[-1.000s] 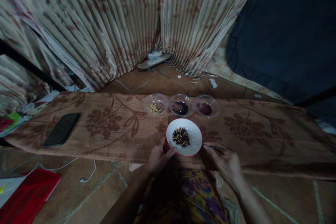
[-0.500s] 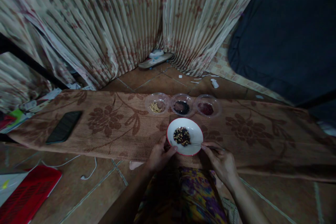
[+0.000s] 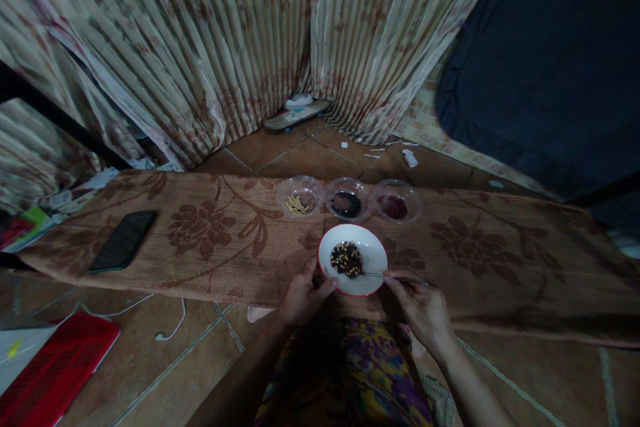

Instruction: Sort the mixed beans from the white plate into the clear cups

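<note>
Beans (image 3: pixel 346 259) sit in the bowl (image 3: pixel 371 250). Left of it, the left hand (image 3: pixel 303 297) holds its rim. Right of it, the right hand (image 3: pixel 424 309) pinches a thin tool (image 3: pixel 373 274), maybe poking beans; the next move needs a still bowl.

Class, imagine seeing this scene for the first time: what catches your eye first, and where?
The red-rimmed white bowl of dark and pale pieces stands out, between the left hand and the right hand, over the brown cloth. Just beyond it, three clear containers form a row. A bright red item lies at the picture's lower left.
</note>
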Demonstrator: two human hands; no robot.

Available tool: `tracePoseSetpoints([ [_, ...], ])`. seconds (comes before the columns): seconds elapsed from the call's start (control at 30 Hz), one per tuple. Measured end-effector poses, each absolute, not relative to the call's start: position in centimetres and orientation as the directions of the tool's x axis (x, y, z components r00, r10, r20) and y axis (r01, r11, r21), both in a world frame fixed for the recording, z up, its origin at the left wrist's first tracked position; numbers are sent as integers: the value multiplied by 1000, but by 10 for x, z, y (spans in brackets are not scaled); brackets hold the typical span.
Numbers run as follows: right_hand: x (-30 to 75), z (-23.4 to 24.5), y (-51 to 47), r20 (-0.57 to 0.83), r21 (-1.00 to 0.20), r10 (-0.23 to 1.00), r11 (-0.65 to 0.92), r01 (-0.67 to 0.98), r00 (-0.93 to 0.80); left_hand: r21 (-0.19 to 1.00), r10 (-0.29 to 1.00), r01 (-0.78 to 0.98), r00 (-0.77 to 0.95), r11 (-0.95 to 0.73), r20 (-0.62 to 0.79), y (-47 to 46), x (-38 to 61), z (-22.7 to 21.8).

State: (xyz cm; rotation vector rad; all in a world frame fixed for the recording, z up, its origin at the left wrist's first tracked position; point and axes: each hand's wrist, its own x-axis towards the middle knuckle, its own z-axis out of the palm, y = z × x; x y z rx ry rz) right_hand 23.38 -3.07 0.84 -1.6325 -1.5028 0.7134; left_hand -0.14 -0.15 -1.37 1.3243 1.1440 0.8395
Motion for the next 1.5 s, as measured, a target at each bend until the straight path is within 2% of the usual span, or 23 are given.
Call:
tracePoseSetpoints([
  [0.3, 235, 6, -30, 107, -843, 984, 14, 538, 142, 982, 947, 155, 288, 103, -145, -1, -2, -11],
  [0.5, 240, 8, -28, 110, -881, 965, -16, 472, 237, 982, 946, 165, 293, 95, -141, -1, -3, -12],
  [0.67, 251, 28, -3, 207, -899, 900, 20, 438, 384, 979, 943, 173, 293, 107, -155, -1, -3, -12],
  [0.8, 270, 47, 31, 366, -872, 806, 123, 473, 466, 979, 948, 186, 288, 83, -135, -1, -4, -11],
  [0.9, 283, 49, 56, 415, -860, 755, 143, 490, 507, 981, 950, 178, 286, 73, -123, -1, -5, -10],
  [1.13, 286, 36, 75, 377, -884, 738, 108, 454, 560, 984, 952, 169, 290, 48, -96, 0, -5, -11],
  [1.3, 269, 40, 49, 369, -889, 776, 134, 438, 511, 981, 944, 177, 300, 84, -135, 0, -5, -14],
  [1.4, 253, 37, 25, 264, -919, 848, 77, 386, 459, 982, 949, 170, 285, 85, -132, -1, -4, -15],
  [1.5, 239, 27, 2, 140, -932, 935, 13, 363, 326, 981, 954, 168, 266, 95, -138, -1, -3, -15],
])
